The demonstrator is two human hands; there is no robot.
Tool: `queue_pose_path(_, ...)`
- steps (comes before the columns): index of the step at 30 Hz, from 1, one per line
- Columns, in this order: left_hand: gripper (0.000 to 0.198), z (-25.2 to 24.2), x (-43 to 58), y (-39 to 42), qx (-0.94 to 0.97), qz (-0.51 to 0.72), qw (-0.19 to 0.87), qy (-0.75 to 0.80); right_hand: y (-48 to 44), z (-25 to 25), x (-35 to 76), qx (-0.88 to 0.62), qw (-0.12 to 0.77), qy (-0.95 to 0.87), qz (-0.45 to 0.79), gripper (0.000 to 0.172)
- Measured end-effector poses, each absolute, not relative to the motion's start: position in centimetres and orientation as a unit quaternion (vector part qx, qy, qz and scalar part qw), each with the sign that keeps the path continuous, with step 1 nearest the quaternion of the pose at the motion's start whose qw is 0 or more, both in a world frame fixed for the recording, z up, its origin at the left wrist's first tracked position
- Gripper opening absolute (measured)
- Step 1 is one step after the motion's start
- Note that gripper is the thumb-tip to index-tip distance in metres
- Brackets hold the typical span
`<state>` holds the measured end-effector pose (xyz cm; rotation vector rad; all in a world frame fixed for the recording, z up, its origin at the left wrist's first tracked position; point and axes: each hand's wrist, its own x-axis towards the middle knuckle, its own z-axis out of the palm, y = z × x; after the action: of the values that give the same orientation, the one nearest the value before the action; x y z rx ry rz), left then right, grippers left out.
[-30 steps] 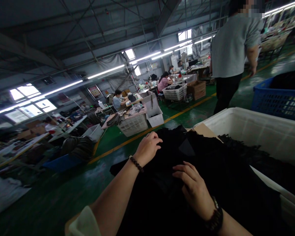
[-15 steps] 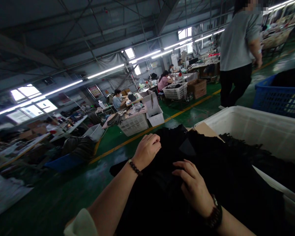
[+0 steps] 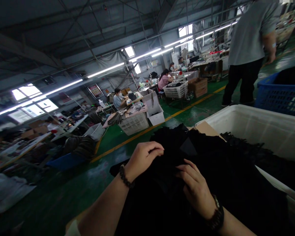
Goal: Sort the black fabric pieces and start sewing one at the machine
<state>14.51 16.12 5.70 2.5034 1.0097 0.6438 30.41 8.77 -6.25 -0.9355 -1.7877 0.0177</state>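
Note:
A heap of black fabric [image 3: 211,170] fills the space in front of me, so dark that its layers hardly show. Over its left part, my left hand [image 3: 146,157] has thumb and fingers pinched together on what seems to be the black fabric; the pinched edge merges with the dark cloth. My right hand [image 3: 196,186] rests on the heap, lower and to the right, its fingers slightly bent and apart. A small greyish patch [image 3: 188,147] shows on the cloth beyond both hands.
To the right stands a white bin [image 3: 260,118] with dark fabric pieces, a cardboard edge [image 3: 211,131] beside it. Behind is a blue basket [image 3: 280,95]. A person in grey [image 3: 248,39] stands nearby. Sewing tables, crates and seated people line the green floor [image 3: 105,183].
My left hand has moved slightly down, and its thumb and fingers now show pinched. My right hand has barely shifted. The person in grey has moved to the right.

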Motion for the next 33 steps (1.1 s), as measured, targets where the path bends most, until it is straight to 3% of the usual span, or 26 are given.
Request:
queue_pose_path(3, 0.016, 4.2, 14.5, 18.4, 0.885, 0.208, 0.059, 0.413, 8.7, -6.4, 30.4, -0.39, 0.547, -0.74, 0.001, 0.054)
queue_pose_path(7, 0.017, 2.8, 14.6, 20.0, 0.893, 0.149, 0.002, 0.425, 8.7, -6.1, 30.6, -0.389, 0.543, -0.744, 0.021, 0.06)
queue_pose_path(13, 0.008, 4.2, 14.9, 18.7, 0.891, 0.181, 0.016, 0.415, 8.6, -5.9, 30.5, -0.404, 0.541, -0.738, 0.015, 0.048)
queue_pose_path(19, 0.013, 7.1, 15.2, 15.9, 0.911, 0.159, 0.239, 0.296, 8.9, -6.0, 30.3, -0.405, 0.548, -0.732, 0.019, 0.046)
queue_pose_path(23, 0.016, 5.3, 15.2, 18.1, 0.895, 0.216, 0.134, 0.366, 8.9, -6.2, 30.2, -0.395, 0.56, -0.728, 0.025, 0.047)
queue_pose_path(26, 0.021, 3.2, 15.3, 19.9, 0.906, 0.163, 0.04, 0.389, 8.6, -6.1, 30.2, -0.403, 0.565, -0.72, 0.028, 0.055)
queue_pose_path(29, 0.022, 2.4, 15.2, 20.3, 0.906, 0.14, 0.014, 0.4, 8.5, -5.8, 30.2, -0.405, 0.561, -0.722, 0.027, 0.065)
queue_pose_path(33, 0.024, 3.2, 15.0, 19.8, 0.908, 0.124, 0.034, 0.399, 8.6, -5.5, 30.3, -0.395, 0.541, -0.742, 0.019, 0.056)
